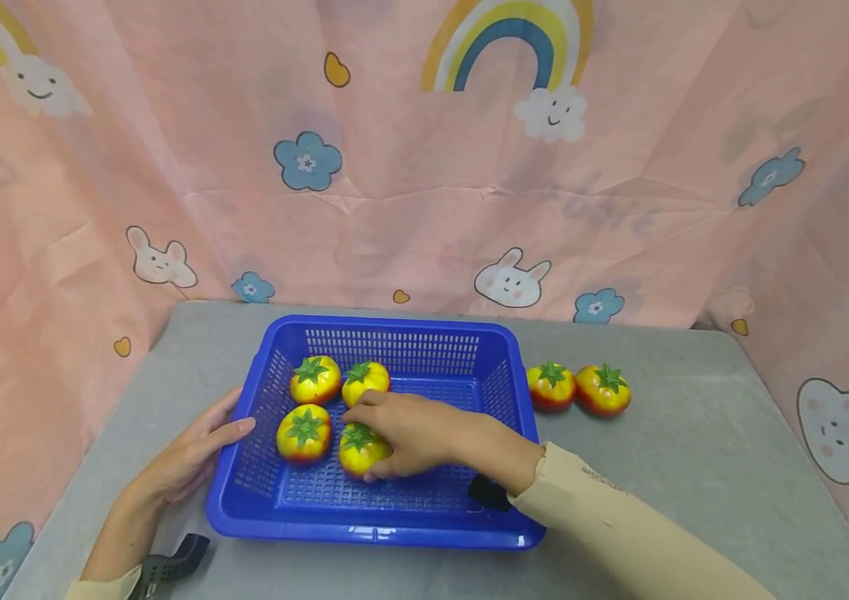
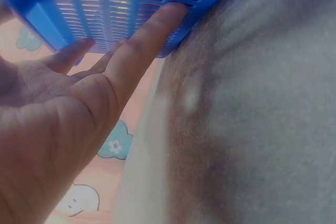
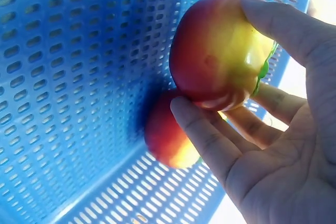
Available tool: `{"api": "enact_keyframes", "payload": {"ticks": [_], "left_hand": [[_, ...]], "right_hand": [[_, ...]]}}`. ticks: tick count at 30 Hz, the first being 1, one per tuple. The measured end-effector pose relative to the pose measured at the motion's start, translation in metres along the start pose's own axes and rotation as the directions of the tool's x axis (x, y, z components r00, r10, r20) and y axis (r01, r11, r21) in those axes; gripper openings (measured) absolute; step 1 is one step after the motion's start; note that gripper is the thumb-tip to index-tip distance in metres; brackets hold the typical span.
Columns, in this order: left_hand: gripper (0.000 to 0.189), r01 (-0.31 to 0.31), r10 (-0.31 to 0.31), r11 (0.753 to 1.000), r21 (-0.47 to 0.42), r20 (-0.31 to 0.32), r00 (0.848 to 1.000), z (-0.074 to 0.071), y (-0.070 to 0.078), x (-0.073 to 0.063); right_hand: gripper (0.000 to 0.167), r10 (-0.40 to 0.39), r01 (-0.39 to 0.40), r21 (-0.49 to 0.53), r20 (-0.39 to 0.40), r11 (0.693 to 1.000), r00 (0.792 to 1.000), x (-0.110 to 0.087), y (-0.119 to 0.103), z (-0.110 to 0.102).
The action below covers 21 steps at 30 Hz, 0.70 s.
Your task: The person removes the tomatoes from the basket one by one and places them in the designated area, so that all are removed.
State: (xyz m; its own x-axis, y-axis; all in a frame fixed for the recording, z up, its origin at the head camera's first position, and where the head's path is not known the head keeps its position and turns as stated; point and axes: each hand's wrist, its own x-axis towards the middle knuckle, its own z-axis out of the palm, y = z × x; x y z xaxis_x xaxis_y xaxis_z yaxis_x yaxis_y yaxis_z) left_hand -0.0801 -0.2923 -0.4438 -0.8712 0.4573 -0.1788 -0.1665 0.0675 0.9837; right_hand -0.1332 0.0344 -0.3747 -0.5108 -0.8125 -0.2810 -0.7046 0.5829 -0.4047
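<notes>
A blue plastic basket [image 1: 375, 533] with slotted walls stands on the table. My right hand [image 1: 412, 433] reaches into it and grips a yellow-and-red tomato [image 1: 360, 454] with a green leafy top, thumb on one side and fingers on the other. In the right wrist view the held tomato [image 3: 215, 56] overlaps a second tomato [image 3: 170, 135]. Three others sit in the basket's left half: one tomato [image 1: 315, 379] at the back, one tomato [image 1: 304, 433] in front of it, and one tomato [image 1: 364, 382] beside my fingers. My left hand [image 1: 195, 450] rests against the basket's left side, its fingers extended along the outer wall [image 2: 115, 3].
Two more tomatoes, a nearer-to-basket tomato [image 1: 551, 386] and an outer tomato [image 1: 604, 390], lie on the grey table [image 1: 679, 467] to the right of the basket. A pink printed cloth [image 1: 394, 233] hangs behind the table and along both sides.
</notes>
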Motion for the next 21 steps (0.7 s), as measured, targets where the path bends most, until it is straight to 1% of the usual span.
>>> {"api": "enact_keyframes", "payload": {"ticks": [6, 11, 15, 21], "left_hand": [[0.073, 0.007, -0.007, 1.0, 0.001, -0.002, 1.0, 0.001, 0.001, 0.0], [0.074, 0.005, -0.005, 1.0, -0.003, -0.003, 1.0, 0.001, 0.002, 0.002], [0.073, -0.002, 0.002, 1.0, -0.009, 0.001, 1.0, -0.001, 0.001, 0.001], [0.072, -0.013, 0.014, 0.999, -0.029, 0.028, 1.0, -0.003, -0.001, 0.0]], "right_hand": [[0.07, 0.006, -0.005, 0.029, -0.04, 1.0, 0.999, -0.011, 0.0, -0.004], [0.071, 0.016, -0.011, 0.048, -0.095, 0.999, 0.995, -0.023, 0.003, -0.011], [0.07, 0.025, -0.015, 0.07, -0.143, 0.997, 0.989, -0.032, 0.006, -0.016], [0.071, 0.052, -0.03, 0.109, -0.209, 0.994, 0.977, -0.047, 0.011, -0.023]]}}
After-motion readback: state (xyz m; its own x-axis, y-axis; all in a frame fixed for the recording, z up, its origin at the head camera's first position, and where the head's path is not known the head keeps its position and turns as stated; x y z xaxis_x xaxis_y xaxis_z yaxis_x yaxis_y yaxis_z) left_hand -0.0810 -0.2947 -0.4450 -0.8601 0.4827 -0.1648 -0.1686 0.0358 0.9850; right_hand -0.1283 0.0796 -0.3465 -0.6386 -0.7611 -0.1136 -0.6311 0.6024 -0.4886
